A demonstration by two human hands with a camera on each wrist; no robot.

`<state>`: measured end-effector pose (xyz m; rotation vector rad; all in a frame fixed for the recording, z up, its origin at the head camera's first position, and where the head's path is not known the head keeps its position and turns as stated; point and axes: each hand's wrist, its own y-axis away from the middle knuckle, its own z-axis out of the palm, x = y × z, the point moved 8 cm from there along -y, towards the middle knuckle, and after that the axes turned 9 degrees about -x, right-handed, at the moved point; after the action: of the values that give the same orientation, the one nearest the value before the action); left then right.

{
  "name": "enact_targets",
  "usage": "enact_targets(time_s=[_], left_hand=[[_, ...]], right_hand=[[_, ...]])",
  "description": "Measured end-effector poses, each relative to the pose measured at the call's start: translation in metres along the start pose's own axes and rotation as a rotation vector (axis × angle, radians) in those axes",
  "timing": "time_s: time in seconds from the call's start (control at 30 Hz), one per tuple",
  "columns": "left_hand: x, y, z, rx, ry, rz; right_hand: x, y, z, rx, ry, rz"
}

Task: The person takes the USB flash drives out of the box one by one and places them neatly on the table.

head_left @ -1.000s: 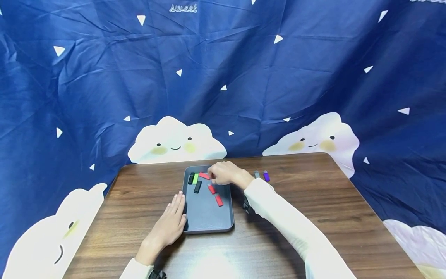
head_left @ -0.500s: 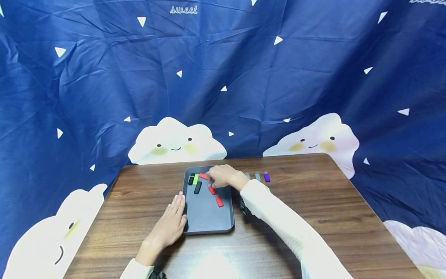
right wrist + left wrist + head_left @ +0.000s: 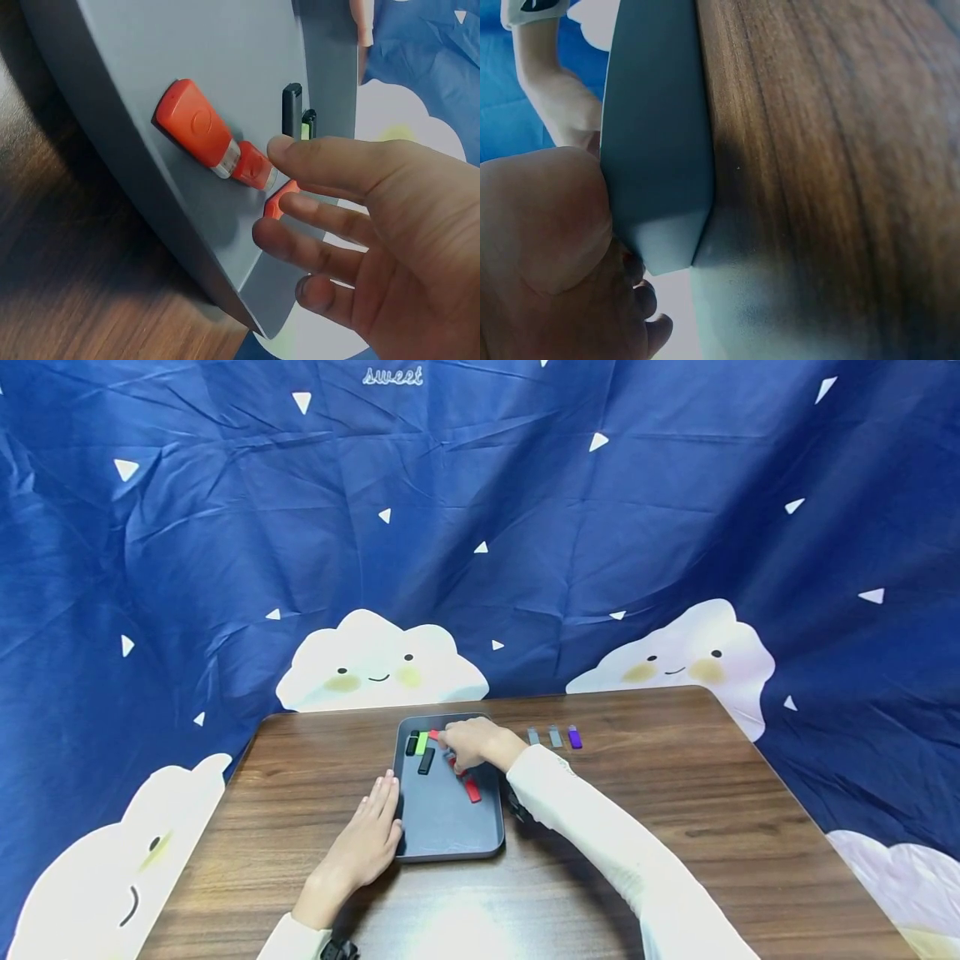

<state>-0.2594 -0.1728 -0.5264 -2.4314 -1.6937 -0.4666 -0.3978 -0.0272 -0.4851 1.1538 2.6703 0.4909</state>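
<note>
A grey tray (image 3: 438, 827) holds several USB sticks. My right hand (image 3: 476, 742) hovers over its far right part. In the right wrist view, thumb and fingers are spread apart with nothing between them, the thumb tip overlapping the end of a middle red USB stick (image 3: 253, 165). Another red USB stick (image 3: 195, 124) lies nearer, its metal plug against the middle one. Part of a third red USB stick (image 3: 280, 201) shows behind the fingers. My left hand (image 3: 363, 839) rests straight-fingered along the tray's left wall.
Near the tray's far left corner lie a green USB stick (image 3: 422, 743), a black USB stick (image 3: 412, 743) and a second black one (image 3: 426, 762). Right of the tray, on the wooden table (image 3: 675, 793), are a purple USB stick (image 3: 574, 738) and two grey ones (image 3: 555, 737).
My right hand has moved slightly nearer and left, from the far red stick to over the middle one. Another grey stick on the table has come into view. The left hand stays put.
</note>
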Motion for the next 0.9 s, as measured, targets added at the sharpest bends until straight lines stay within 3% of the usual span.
enact_targets(time_s=[0.17, 0.43, 0.67, 0.9], left_hand=[[-0.001, -0.001, 0.0, -0.007, -0.002, -0.003], [-0.001, 0.001, -0.001, 0.052, 0.021, 0.047], [0.001, 0.001, -0.003, 0.025, 0.026, 0.026], [0.0, 0.001, 0.0, 0.043, 0.004, 0.042]], right_hand=[[-0.002, -0.001, 0.001, -0.017, 0.007, 0.011], [-0.005, -0.001, 0.005, -0.039, 0.029, 0.014], [-0.008, -0.004, 0.01, -0.038, 0.07, 0.017], [-0.005, -0.008, 0.011, -0.006, 0.079, 0.036]])
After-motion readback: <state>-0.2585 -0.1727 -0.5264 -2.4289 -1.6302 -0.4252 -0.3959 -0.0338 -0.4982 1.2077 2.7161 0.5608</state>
